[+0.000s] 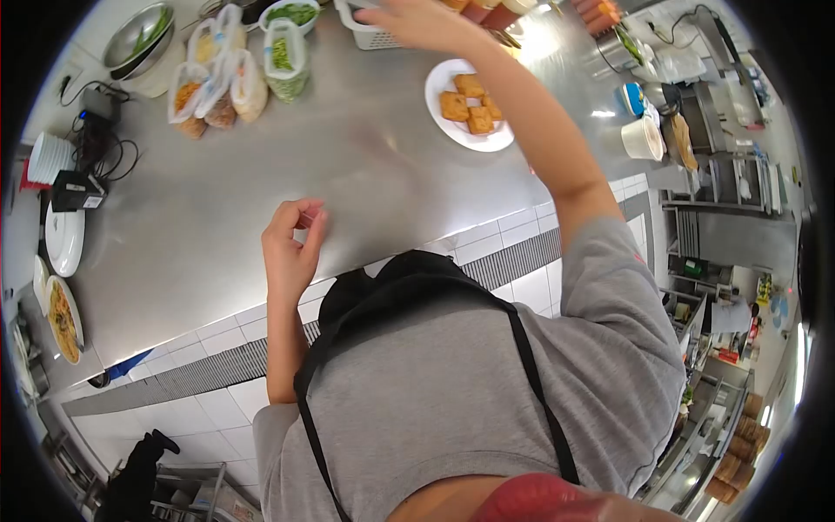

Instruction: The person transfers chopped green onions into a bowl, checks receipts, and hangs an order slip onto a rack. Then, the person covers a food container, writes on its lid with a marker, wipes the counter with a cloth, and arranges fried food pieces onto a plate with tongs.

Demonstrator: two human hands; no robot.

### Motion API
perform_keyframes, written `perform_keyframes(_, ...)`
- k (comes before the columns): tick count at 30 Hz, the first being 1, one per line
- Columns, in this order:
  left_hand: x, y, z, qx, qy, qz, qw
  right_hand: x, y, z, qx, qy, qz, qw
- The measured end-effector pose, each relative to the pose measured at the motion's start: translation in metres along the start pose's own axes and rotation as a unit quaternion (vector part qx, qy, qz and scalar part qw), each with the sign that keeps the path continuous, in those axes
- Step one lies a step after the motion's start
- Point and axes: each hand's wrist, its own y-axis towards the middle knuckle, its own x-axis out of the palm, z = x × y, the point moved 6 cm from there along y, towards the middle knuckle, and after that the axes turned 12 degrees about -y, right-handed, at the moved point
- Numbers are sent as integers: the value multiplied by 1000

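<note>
My left hand (294, 242) hovers at the front edge of the steel counter (348, 174), its fingers loosely bent, thumb apart, nothing in it. At the top, my right hand (417, 22) reaches over a white plastic basket (376, 36) with fingers stretched out; the frame's edge cuts off part of it. Below my right forearm is a white plate (445, 130) with several golden fried pieces (454, 106). Clear bags of ingredients (248, 87) and a bag of chopped greens (287, 65) stand left of the basket.
Metal bowls (139, 39) sit at the back left, near black cables and a device (78, 190). Along the left edge are white dishes (65, 239) and an oval dish of food (63, 317). A white tub (642, 139) is on the right. Someone's black-clothed leg (130, 474) shows lower left.
</note>
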Motion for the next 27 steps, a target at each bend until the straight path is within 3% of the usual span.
perform_keyframes(1,9,0,1,-6,3,-7,1000,-41,-32,-11,68,-70,-24,995)
perform_keyframes(2,19,1,1,-11,7,-12,1000,-53,-69,15,93,155,80,980)
perform_keyframes(3,31,0,2,-17,10,-19,1000,-85,-99,7,158,227,116,954)
perform_keyframes(4,40,0,0,-24,19,-17,999,-108,-156,59,337,-79,82,935)
perform_keyframes(5,49,0,-5,-31,28,-15,999,-131,-187,67,311,-186,80,929)
perform_keyframes(6,61,-2,-8,-39,36,-13,999,-145,-229,85,397,-140,50,906)
perform_keyframes(8,86,-1,-3,-46,41,8,998,-161,-298,106,374,-177,155,897)
perform_keyframes(10,108,1,-1,-58,37,33,997,-139,-376,141,461,-166,210,846)
perform_keyframes(12,136,5,-8,-75,14,54,996,-68,-434,179,433,-232,3,871)
perform_keyframes(13,150,6,-17,-93,22,43,995,-52,-443,165,466,-265,-141,832)
perform_keyframes(15,176,16,-38,-124,31,38,991,-66,-442,177,501,-181,-66,844)
perform_keyframes(18,203,23,-55,-123,45,43,991,-105,-377,163,409,-199,15,890)
perform_keyframes(21,221,30,-84,-203,-37,84,975,-74,-341,168,305,-102,-12,947)
perform_keyframes(27,240,59,-82,-270,-141,73,950,-56,-300,169,257,-122,-168,944)
